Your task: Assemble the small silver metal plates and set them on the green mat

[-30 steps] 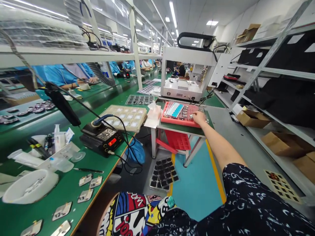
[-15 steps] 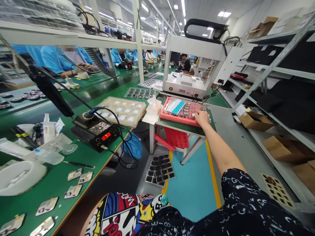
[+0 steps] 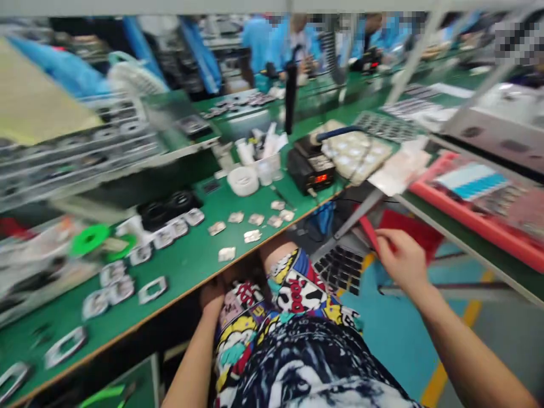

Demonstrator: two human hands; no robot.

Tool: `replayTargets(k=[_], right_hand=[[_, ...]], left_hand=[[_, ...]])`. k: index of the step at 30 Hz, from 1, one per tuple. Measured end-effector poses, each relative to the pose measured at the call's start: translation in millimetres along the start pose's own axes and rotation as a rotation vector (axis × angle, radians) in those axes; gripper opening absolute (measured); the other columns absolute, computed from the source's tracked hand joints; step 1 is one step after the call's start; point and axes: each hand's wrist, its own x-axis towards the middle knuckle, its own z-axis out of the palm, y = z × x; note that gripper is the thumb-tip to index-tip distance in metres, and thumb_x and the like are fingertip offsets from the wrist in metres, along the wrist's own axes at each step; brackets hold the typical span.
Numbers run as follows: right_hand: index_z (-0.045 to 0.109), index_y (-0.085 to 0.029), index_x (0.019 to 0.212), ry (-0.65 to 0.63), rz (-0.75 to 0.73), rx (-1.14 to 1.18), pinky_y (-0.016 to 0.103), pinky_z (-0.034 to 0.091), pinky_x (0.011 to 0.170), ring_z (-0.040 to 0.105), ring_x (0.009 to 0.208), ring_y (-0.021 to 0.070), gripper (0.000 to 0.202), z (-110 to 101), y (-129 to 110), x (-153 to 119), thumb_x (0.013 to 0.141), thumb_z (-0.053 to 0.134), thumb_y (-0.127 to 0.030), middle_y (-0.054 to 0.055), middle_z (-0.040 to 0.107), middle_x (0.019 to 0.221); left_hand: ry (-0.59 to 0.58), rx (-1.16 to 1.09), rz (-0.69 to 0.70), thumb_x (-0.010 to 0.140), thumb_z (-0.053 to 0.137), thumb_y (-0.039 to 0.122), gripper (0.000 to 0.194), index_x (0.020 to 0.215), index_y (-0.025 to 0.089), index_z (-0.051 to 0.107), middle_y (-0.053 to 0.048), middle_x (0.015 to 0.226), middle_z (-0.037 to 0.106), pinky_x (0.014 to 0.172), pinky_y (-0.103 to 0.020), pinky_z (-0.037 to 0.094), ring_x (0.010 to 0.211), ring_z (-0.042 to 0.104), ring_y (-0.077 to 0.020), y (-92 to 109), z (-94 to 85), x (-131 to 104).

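Two hands show. The right hand [image 3: 403,259] has bent fingers, too blurry to tell if they hold anything. The red tray [image 3: 429,233] is just past them. I can't tell how the left hand's [image 3: 213,293] fingers are.

This was an electronics assembly workshop: small metal parts [image 3: 255,219] lay across a long green workbench [image 3: 187,266], a black bench unit [image 3: 309,171] with a red display stood farther right, and at least 2 people in blue [image 3: 255,46] lined the far side.
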Motion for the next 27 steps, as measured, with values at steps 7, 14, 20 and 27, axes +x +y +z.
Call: replayTargets(k=[7, 14, 20, 27], right_hand=[[0.063, -0.021, 0.141, -0.286, -0.648, 0.350, 0.054, 0.047, 0.108, 0.058, 0.128, 0.0332, 0.042, 126, -219, 4, 0.099, 0.063, -0.019, 0.014, 0.070, 0.129], [0.062, -0.015, 0.141, -0.462, -0.948, 0.258, 0.061, 0.035, 0.115, 0.041, 0.146, 0.0399, 0.049, 175, -280, 41, 0.094, 0.075, -0.021, 0.018, 0.065, 0.138], [0.074, -0.019, 0.117, -0.410, -0.859, 0.394, 0.051, 0.043, 0.103, 0.063, 0.114, 0.0285, 0.020, 178, -276, 30, 0.105, 0.057, -0.017, 0.011, 0.076, 0.112], [0.077, -0.024, 0.110, -0.667, -0.148, 0.886, 0.035, 0.058, 0.084, 0.072, 0.089, 0.0201, 0.021, 128, -283, -8, 0.090, 0.072, -0.021, 0.002, 0.079, 0.101]], left_hand=[[0.011, -0.094, -0.182, 0.106, 0.046, 0.050, 0.047, 0.115, 0.017, 0.078, -0.019, 0.110, 0.078, 0.083, -0.038, 0.052, 0.102, 0.074, -0.0352, -90, 12.0, -19], [0.117, -0.213, -0.157, 0.102, 0.045, 0.048, 0.047, 0.110, 0.015, 0.077, -0.021, 0.102, 0.074, 0.097, -0.046, 0.052, 0.109, 0.069, -0.0391, -103, 8.6, -71], [0.207, -0.396, 0.046, 0.102, 0.051, 0.042, 0.034, 0.115, 0.021, 0.074, -0.013, 0.122, 0.071, 0.116, -0.045, 0.045, 0.125, 0.062, -0.0320, -61, -16.6, -107], [0.053, -1.246, 0.092, 0.094, 0.075, 0.048, 0.036, 0.118, 0.022, 0.072, -0.008, 0.105, 0.078, 0.089, -0.036, 0.060, 0.097, 0.075, -0.0235, 11, -99.9, -137]])
